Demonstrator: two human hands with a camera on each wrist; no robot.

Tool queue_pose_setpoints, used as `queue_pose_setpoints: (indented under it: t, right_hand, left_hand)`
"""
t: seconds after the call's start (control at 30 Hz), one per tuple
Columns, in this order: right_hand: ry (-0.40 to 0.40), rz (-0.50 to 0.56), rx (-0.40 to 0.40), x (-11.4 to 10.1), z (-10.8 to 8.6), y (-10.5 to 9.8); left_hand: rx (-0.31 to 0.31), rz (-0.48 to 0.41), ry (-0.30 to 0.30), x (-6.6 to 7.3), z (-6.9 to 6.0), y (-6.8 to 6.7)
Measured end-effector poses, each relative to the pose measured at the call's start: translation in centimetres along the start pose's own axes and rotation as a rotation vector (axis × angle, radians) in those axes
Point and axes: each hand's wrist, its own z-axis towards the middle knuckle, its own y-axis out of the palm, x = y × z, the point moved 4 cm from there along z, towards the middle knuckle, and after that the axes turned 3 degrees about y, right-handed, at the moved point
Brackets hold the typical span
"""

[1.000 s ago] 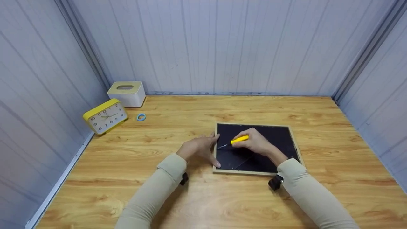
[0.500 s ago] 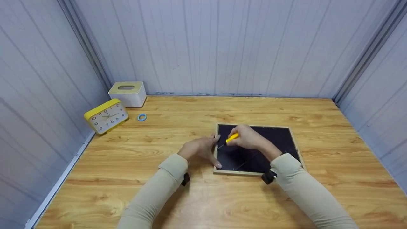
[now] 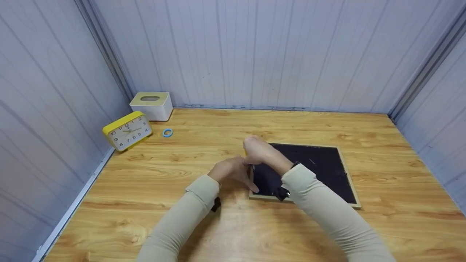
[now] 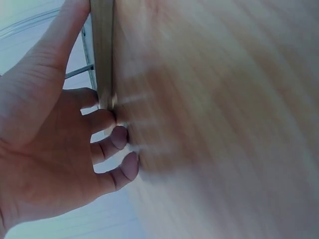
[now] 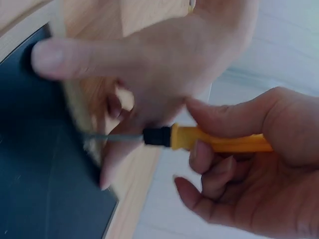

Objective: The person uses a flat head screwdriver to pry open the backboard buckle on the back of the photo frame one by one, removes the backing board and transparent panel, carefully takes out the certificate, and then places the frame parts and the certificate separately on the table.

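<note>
And here's the right hand (image 5: 269,169) at the board's left edge, its grip firmly on the screwdriver (image 5: 182,137), thumb on one side of the yellow handle and curled fingers on the other! From the right wrist, the thin shaft points straight at the rim of the board (image 3: 316,167), running between the thumb and forefinger of the left hand (image 3: 235,171). The tip is blurred right there at the wooden border; whether it touches, I cannot tell.

Over to the left hand, spread along that same edge, and its grip is grasping nothing: thumb laid over the dark face by the near left corner, the lower fingers bent just outside the rim, tips down by the wood-grain surface (image 3: 204,145). The two hands overlap in the head view, hiding all but a sliver of the yellow handle.

The board itself lies flat, dark side up, pale wooden rim all round, right of centre on the surface. Far off to the left sits the yellow clock (image 3: 127,131), leaning back a little, the white box (image 3: 151,109) with its slotted lid behind it, and the little blue ring (image 3: 167,136) flat just beside the clock.
</note>
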Motion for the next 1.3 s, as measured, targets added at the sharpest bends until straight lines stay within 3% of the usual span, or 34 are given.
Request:
queue_pose_setpoints:
  t: [0.1,0.27,0.83,1.17,1.3]
  right_hand:
    - [0.028,0.065,0.001,1.1,-0.4,0.0]
    - [0.026,0.198,0.021,4.0,-1.3,-0.2]
    - [0.09,0.387,-0.034,10.5,-4.4,1.2]
    - [0.073,0.537,-0.152,16.5,-9.1,4.1]
    - [0.101,0.515,-0.1,18.4,-11.8,4.2]
  left_hand:
    - [-0.003,0.005,0.022,0.3,0.0,0.1]
    - [0.011,0.06,-0.016,0.2,0.1,0.0]
    - [0.003,0.116,-0.023,-0.1,0.4,0.1]
    - [0.02,0.171,-0.041,0.4,0.2,-0.2]
    - [0.02,0.179,-0.04,0.5,0.1,-0.2]
